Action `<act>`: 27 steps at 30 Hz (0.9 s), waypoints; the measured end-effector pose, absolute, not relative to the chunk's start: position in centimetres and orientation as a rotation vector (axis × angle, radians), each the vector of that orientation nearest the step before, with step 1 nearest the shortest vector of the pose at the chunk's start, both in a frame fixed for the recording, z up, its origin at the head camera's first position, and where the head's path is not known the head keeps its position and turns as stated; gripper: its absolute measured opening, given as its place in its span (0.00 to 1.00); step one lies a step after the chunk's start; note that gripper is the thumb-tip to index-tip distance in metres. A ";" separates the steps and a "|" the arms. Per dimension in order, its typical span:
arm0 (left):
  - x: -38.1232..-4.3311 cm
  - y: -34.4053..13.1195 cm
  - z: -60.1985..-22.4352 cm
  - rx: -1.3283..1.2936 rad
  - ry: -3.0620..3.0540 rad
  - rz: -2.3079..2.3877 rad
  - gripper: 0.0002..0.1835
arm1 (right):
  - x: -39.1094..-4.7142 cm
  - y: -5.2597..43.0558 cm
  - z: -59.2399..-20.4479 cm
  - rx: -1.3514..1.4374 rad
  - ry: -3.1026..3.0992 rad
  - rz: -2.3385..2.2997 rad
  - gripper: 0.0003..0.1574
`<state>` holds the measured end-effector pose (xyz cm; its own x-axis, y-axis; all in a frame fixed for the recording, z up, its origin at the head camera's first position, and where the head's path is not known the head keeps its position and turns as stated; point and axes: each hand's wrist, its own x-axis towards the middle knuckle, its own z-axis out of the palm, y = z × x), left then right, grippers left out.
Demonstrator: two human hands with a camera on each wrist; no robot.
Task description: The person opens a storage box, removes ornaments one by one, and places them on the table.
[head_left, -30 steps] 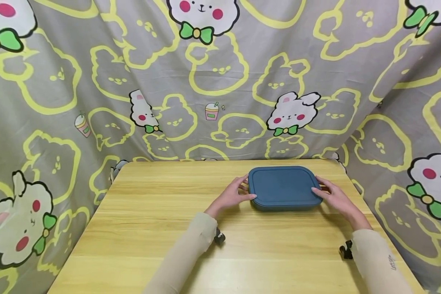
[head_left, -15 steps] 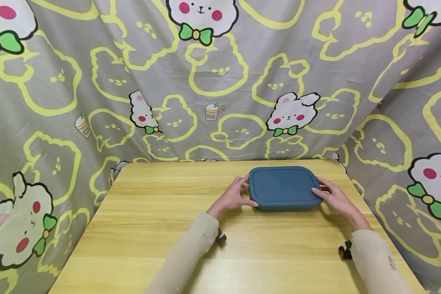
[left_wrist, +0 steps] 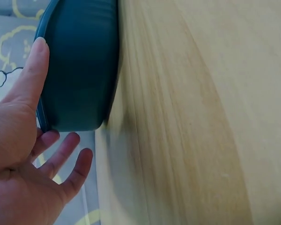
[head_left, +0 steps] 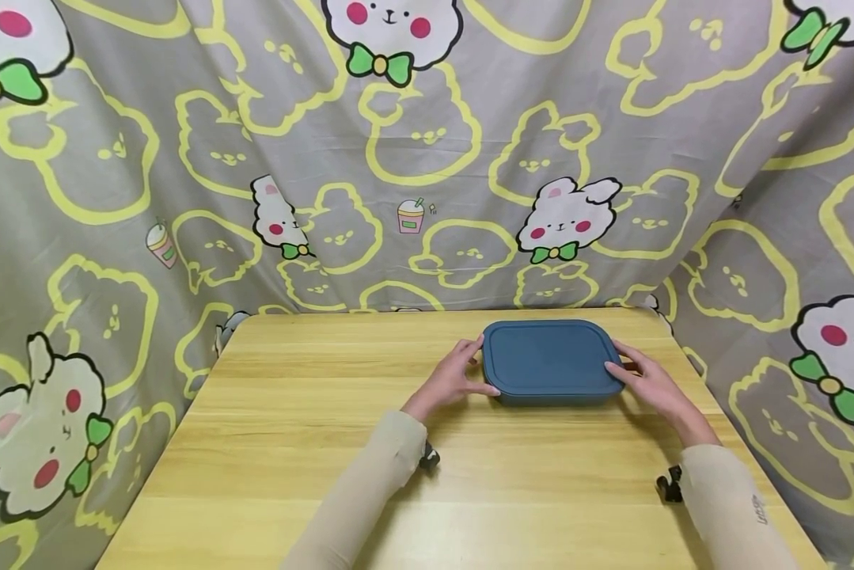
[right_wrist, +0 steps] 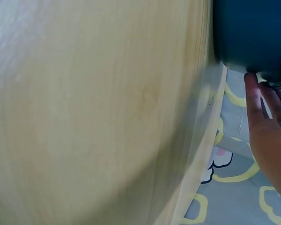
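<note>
A dark blue rectangular food container [head_left: 551, 360] with rounded corners and a fitted lid stands at the far right of the wooden table, its long side facing me. My left hand [head_left: 449, 380] grips its left end, thumb at the near corner of the lid rim. In the left wrist view the thumb [left_wrist: 35, 70] presses along the rim, and three fingertips show past the container's end, mostly apart from its wall. At the right end, my right hand [head_left: 650, 388] holds it with the thumb on the lid edge. Its fingertips [right_wrist: 251, 82] touch the end wall in the right wrist view.
The wooden table [head_left: 291, 443] stretches out in front and to the left of the container. A grey patterned curtain [head_left: 412, 158] hangs right behind the table and along both sides. A small black device [head_left: 428, 457] sits at each wrist.
My left thumb has slid from the top of the lid down to its near corner edge. The container has shifted very slightly away from me. My right hand keeps its place.
</note>
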<state>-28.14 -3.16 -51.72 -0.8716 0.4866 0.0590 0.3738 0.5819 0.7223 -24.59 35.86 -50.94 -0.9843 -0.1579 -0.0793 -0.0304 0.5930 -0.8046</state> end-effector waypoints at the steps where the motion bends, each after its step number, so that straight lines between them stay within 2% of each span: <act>1: -28.1 -3.1 -51.7 0.733 2.674 1.144 0.61 | -24.6 35.8 -50.9 -0.155 2.681 -1.338 0.50; 7: -27.9 -3.0 -51.3 0.752 2.734 1.037 0.60 | -24.5 35.7 -50.8 -0.158 2.740 -1.279 0.48; 16: -27.6 -3.0 -51.1 0.832 2.966 0.594 0.58 | -24.4 35.9 -51.2 -0.181 2.763 -1.272 0.46; 27: -27.3 -3.1 -50.6 0.878 3.029 0.590 0.53 | -24.4 35.9 -51.0 -0.159 2.761 -1.298 0.45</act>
<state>-27.33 -3.06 -50.57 -0.8482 0.5037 0.1640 0.5284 0.7829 0.3285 -24.40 35.92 -51.04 -0.9909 -0.1306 -0.0337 -0.0574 0.6341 -0.7711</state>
